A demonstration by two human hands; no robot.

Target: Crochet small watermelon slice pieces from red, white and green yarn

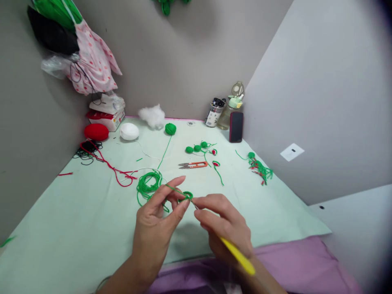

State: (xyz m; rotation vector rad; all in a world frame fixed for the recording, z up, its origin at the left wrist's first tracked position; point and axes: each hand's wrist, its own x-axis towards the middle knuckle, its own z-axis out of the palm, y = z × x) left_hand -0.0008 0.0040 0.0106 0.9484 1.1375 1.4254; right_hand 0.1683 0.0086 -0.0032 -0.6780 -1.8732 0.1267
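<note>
Between thumb and fingers, my left hand (pixel 159 218) pinches a small green crochet piece (pixel 188 195), with green yarn running over the index finger. My right hand (pixel 226 222) is closed around a crochet hook (pixel 237 255) with a yellow handle; its thin metal tip meets the crochet piece. Just beyond my left hand lies a loose coil of green yarn (pixel 149 183), and a strand leads back to a green yarn ball (pixel 170 129). Orange-handled thread snips (pixel 193 165) rest on the table past both hands.
Small green balls (pixel 197 148) and red-and-green crochet pieces (pixel 216 164) lie past the snips. Yarn scraps (pixel 260 170) are at right. A red yarn ball (pixel 96 132), white yarn ball (pixel 129 132) and stuffing (pixel 152 116) sit at back left. A phone (pixel 236 127) leans at back right.
</note>
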